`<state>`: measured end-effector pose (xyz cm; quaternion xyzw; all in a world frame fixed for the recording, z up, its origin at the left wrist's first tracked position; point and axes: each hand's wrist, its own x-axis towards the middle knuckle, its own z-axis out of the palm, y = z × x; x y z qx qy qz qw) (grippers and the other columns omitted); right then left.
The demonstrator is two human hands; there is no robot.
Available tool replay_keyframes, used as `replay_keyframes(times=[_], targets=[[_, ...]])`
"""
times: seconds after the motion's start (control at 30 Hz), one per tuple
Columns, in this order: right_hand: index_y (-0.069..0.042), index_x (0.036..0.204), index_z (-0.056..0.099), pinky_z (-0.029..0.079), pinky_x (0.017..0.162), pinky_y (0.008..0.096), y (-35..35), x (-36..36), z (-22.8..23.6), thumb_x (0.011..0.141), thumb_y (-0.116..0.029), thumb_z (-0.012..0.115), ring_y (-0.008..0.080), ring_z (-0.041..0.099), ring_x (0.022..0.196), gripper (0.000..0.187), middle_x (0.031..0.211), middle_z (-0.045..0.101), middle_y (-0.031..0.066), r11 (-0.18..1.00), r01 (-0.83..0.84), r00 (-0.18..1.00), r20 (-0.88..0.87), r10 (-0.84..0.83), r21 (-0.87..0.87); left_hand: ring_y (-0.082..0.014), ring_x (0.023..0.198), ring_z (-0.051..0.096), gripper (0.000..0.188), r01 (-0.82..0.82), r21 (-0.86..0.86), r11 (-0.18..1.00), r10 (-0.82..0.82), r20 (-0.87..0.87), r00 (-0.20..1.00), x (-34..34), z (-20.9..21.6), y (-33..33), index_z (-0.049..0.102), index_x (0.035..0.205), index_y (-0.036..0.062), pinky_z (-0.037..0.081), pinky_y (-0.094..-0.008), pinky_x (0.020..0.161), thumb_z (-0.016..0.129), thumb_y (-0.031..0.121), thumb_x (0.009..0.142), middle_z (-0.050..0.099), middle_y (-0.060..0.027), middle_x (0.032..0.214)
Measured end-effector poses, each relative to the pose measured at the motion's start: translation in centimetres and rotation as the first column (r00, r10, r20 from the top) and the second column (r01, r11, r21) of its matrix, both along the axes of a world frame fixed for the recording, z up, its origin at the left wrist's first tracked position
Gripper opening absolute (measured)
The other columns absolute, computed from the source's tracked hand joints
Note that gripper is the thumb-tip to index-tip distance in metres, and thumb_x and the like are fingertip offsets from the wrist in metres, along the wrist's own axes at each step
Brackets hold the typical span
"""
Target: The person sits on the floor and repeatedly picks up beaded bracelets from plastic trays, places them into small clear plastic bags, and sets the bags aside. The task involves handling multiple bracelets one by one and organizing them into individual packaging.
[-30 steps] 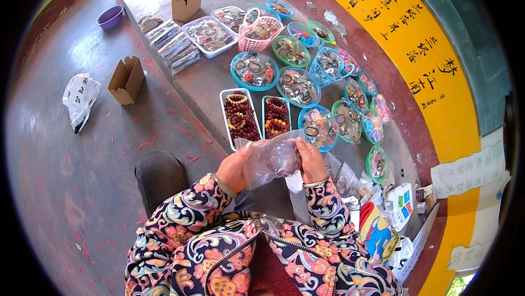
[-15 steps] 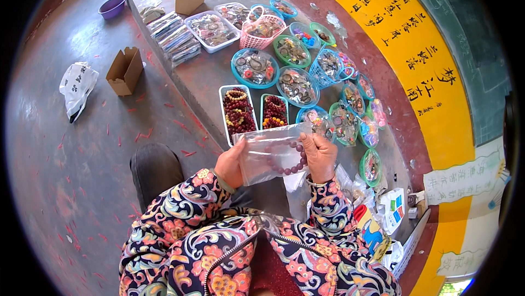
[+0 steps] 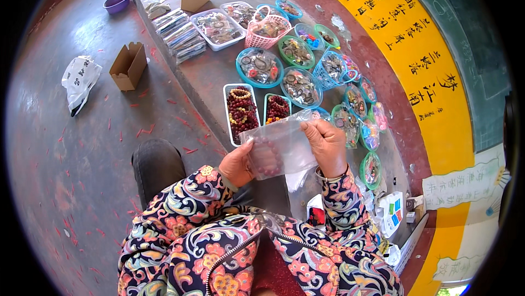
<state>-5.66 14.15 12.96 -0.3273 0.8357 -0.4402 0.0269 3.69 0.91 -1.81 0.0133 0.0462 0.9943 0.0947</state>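
Observation:
Both my hands hold a small clear plastic bag (image 3: 284, 145) stretched flat in front of me. Inside it lies a dark red bead bracelet (image 3: 266, 156). My left hand (image 3: 236, 163) grips the bag's lower left corner. The bag's upper right edge is pinched by my right hand (image 3: 327, 145). Just beyond the bag stand two white trays of red and brown beads (image 3: 240, 111) on a low concrete ledge (image 3: 210, 80).
Several round baskets of bracelets (image 3: 260, 66) and a pink basket (image 3: 268, 31) crowd the ledge. Stacked packets (image 3: 179, 33), two open cardboard boxes (image 3: 129, 65), a white plastic bag (image 3: 80, 80) and a purple bowl (image 3: 117, 1) lie around. A yellow wall band (image 3: 432, 77) runs at right.
The bag was bunched between my hands; both hands have since pulled apart and spread it flat, so the bracelet inside shows.

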Motion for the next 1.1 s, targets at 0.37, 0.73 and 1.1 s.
replay_keyframes(times=[0.37,0.73,1.1], targets=[[-0.001,0.074,0.062,0.026,0.040,0.0189,2.6,-2.6,-1.8,0.084,-0.024,0.063,0.0014,0.037,0.045,0.025,0.054,0.043,-0.0064,0.997,0.079,0.980,0.184,-0.080,0.015,-0.0271,0.093,0.059,0.032,-0.105,-0.187,0.977,0.130,0.125,0.984,-0.2,0.3,-0.4,0.049,0.113,0.0001,0.051,-0.0454,0.078,0.050,0.019,0.088,0.058,-0.0129,0.105],[-0.001,0.117,0.051,0.041,0.088,0.0295,5.1,-3.8,-0.9,0.072,-0.014,0.070,0.0182,0.053,0.103,0.050,0.112,0.056,0.0099,0.964,-0.161,0.987,0.025,0.159,0.211,-0.0133,0.084,0.059,0.020,-0.113,-0.532,0.839,0.093,-0.065,0.994,-0.8,-0.6,-1.4,0.056,0.104,0.0005,0.049,-0.0267,0.074,0.055,0.008,0.086,0.061,-0.0051,0.097],[-0.003,0.083,0.064,0.043,0.054,0.0299,2.8,-0.9,-1.8,0.074,-0.013,0.062,0.0202,0.057,0.058,0.014,0.065,0.060,0.0110,0.835,-0.348,0.934,0.232,0.271,0.425,-0.0079,0.082,0.056,0.021,-0.145,-0.768,0.624,-0.009,-0.193,0.981,0.0,1.4,-1.1,0.057,0.105,-0.0007,0.047,-0.0219,0.073,0.056,0.008,0.086,0.061,-0.0016,0.091]])
